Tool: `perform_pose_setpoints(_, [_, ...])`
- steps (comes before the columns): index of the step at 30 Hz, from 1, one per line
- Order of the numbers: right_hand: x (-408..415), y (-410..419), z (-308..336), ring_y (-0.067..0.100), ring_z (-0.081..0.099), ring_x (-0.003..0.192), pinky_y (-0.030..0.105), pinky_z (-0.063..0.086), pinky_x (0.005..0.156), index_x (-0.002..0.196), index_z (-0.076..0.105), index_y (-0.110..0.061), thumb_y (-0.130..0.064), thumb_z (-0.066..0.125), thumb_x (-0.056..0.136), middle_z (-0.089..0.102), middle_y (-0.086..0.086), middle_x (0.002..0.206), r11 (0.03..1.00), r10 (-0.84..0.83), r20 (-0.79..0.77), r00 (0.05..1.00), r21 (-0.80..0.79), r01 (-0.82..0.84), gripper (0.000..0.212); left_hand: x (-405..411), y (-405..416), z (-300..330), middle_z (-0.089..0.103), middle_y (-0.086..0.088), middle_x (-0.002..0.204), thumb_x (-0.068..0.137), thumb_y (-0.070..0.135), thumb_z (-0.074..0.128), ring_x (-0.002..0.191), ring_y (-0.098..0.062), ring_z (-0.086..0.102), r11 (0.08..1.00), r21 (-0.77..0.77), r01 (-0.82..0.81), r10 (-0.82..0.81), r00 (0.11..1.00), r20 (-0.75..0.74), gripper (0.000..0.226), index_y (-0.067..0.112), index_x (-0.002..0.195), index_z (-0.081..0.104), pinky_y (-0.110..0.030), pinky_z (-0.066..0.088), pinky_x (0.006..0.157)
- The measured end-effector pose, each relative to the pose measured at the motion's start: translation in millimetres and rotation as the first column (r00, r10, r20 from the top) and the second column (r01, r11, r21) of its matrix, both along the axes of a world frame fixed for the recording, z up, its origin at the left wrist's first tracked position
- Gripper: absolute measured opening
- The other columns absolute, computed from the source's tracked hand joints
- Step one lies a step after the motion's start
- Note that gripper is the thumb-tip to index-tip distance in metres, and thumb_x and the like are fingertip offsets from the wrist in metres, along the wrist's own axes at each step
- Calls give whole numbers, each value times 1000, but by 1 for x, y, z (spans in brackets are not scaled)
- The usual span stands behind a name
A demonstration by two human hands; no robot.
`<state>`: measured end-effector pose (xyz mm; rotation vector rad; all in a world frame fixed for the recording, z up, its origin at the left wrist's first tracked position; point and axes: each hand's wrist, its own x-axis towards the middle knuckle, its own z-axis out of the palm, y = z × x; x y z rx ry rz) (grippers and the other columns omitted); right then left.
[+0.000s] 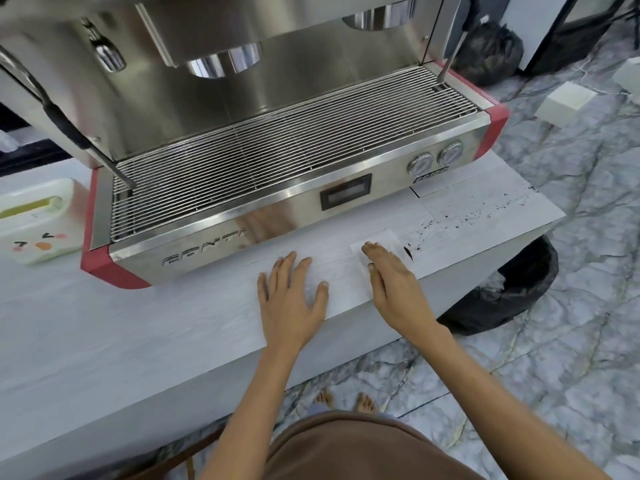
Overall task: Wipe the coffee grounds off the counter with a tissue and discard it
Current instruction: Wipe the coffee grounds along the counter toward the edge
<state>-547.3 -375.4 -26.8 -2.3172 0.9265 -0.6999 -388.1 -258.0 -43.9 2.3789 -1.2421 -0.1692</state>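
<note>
We press our right hand [394, 285] flat on a white tissue [377, 245] that lies spread on the pale counter [138, 323], just in front of the espresso machine [277, 150]. Our fingers are straight and close together, with the fingertips on the tissue and nothing pinched. Just beside the tissue's right edge lies a small dark heap of coffee grounds [408, 252], and more grounds are scattered further right toward the counter's corner. Our left hand [291, 296] rests palm down on the bare counter, fingers spread, apart from the tissue. A bin lined with a black bag [512, 292] stands on the marble floor below the counter's right end. A white tissue box [38, 223] sits on the counter to the left of the machine.
</note>
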Motion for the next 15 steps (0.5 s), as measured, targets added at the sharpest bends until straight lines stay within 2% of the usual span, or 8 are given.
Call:
perform_pose_setpoints(2, [0,-2,-9,26,39,134,44,30,112,133,49,-2,-11,36,99,49,14,139,997,-42,-92,995,-74,35,37,0,0,0,31,7,159,93,57,38,149,-15,17,1000,2,6,-6,1000,6,57,32,144,43,-45,3,123])
perform_pose_setpoints(5, [-1,-5,-16,28,41,133,45,30,111,131,51,0,-19,29,98,51,16,137,990,-60,-193,979,-135,34,44,0,-2,2,31,4,158,91,56,36,150,-17,16,1000,4,13,-13,1000,-26,59,31,144,44,-47,2,123])
perform_pose_setpoints(9, [2,-9,-13,27,41,133,47,31,111,131,52,0,-23,29,98,50,15,139,987,-69,-232,970,-157,33,46,1,-14,5,33,3,157,90,55,36,149,-18,17,997,-44,71,-74,995,-67,60,27,143,46,-51,6,122])
perform_pose_setpoints(12, [2,-13,-12,25,36,136,45,27,113,135,48,-3,-27,32,98,46,12,143,989,-50,-241,969,-146,14,47,-2,-24,6,33,4,157,92,51,42,149,-17,18,991,-83,102,-110,989,-100,57,26,143,45,-48,5,122])
perform_pose_setpoints(15, [1,-13,-14,24,35,137,43,25,114,135,48,-4,-29,33,98,45,11,143,986,-38,-266,963,-167,-7,47,-4,-29,3,33,5,157,93,51,42,149,-16,19,992,-41,117,-119,992,-43,56,27,143,45,-47,2,123])
